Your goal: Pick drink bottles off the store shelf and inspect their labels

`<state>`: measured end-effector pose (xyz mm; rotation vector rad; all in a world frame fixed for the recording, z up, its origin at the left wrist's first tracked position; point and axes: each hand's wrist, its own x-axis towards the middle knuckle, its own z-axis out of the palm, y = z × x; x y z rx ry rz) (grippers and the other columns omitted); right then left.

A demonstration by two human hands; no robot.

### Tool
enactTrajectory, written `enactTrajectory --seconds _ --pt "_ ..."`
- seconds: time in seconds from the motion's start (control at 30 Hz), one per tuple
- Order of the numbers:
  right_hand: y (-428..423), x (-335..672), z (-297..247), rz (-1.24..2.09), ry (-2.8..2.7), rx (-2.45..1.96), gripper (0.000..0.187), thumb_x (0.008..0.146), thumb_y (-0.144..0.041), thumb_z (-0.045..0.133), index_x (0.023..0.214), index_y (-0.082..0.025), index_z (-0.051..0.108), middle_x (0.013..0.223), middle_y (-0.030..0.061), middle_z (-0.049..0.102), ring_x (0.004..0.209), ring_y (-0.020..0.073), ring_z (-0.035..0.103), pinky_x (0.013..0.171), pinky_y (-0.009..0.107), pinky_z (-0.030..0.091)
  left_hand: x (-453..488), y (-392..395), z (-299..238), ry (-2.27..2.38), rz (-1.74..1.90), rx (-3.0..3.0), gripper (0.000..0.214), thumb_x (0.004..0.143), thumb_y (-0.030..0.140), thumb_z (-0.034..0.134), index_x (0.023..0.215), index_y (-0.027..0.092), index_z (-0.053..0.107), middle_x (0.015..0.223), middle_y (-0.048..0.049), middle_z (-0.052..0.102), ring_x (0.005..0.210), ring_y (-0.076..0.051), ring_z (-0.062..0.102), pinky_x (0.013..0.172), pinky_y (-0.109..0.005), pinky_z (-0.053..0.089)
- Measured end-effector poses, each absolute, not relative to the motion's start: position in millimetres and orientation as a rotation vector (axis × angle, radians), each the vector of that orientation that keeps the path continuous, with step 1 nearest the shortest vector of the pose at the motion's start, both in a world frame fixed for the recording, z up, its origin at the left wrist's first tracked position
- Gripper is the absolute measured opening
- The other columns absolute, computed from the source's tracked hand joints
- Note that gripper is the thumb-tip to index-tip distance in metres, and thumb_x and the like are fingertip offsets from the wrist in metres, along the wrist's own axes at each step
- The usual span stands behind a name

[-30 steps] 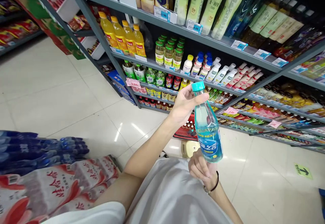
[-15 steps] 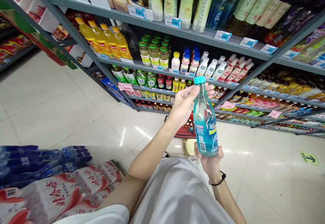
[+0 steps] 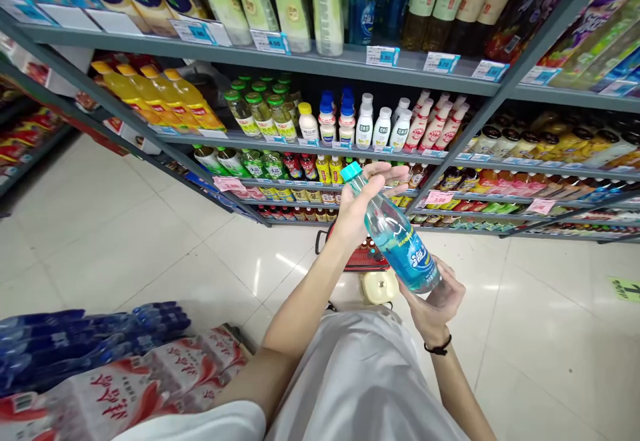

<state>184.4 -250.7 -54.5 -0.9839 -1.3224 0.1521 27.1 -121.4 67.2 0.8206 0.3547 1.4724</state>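
I hold a clear blue drink bottle (image 3: 396, 239) with a teal cap (image 3: 351, 171) in front of me, tilted so the cap leans up and to the left. My left hand (image 3: 361, 206) is closed round the bottle's neck just under the cap. My right hand (image 3: 436, 299), with a black band on its wrist, cups the bottle's base from below. A blue label with white characters faces me on the lower part of the bottle.
Grey shelves (image 3: 320, 62) packed with drink bottles run across the back. A red basket (image 3: 357, 258) and a pale stool (image 3: 378, 287) stand on the tiled floor under my hands. Wrapped packs of bottles (image 3: 100, 361) lie at lower left.
The bottle has gone from nearly upright to tilted, cap leaning left, and turned so its front label faces me. My right hand has shifted right under the base. The view has swung left.
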Motion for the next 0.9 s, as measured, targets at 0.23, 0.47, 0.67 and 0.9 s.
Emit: enactTrajectory --seconds 0.23,0.47,0.67,0.9 --pt "-244.3 244.4 -63.6 0.329 -1.162 -1.077 0.08 0.064 -0.02 0.097 0.134 -0.023 0.058 0.126 0.0127 0.069 0.116 0.0292 0.07 0.093 0.045 0.061 82.5 -112.3 71.6 0.388 1.4 0.773 0.032 0.087 0.041 0.079 0.109 0.018 0.071 0.11 -0.0082 0.08 0.116 -0.026 0.074 0.115 -0.046 0.054" --pt "-239.9 289.1 -64.7 1.387 -0.695 -0.992 0.075 0.082 -0.09 0.051 0.07 -0.018 0.068 0.051 0.0047 0.06 0.045 0.0166 0.052 0.047 0.03 0.039 111.1 -102.0 57.5 0.55 1.274 1.0 0.047 0.087 0.048 0.081 0.121 0.017 0.073 0.123 -0.0145 0.078 0.124 -0.031 0.072 0.11 -0.045 0.055" --pt "-243.5 342.2 -127.4 1.872 -0.482 -1.157 0.084 0.077 -0.096 0.035 0.053 -0.02 0.061 0.037 0.0023 0.045 0.035 0.0135 0.04 0.044 0.029 0.034 100.2 -103.2 -7.2 0.863 0.935 1.323 0.056 0.077 0.043 0.089 0.122 0.014 0.073 0.103 -0.0122 0.081 0.095 -0.026 0.079 0.087 -0.035 0.062" --pt "-252.3 346.2 -251.2 2.066 -0.17 -1.439 0.083 0.087 -0.092 0.03 0.065 -0.017 0.059 0.051 0.0029 0.055 0.041 0.0121 0.045 0.047 0.027 0.039 90.1 -125.7 -113.4 1.191 0.164 1.649 0.034 0.075 0.045 0.085 0.088 0.015 0.076 0.075 -0.0017 0.072 0.07 -0.015 0.062 0.067 -0.025 0.046"
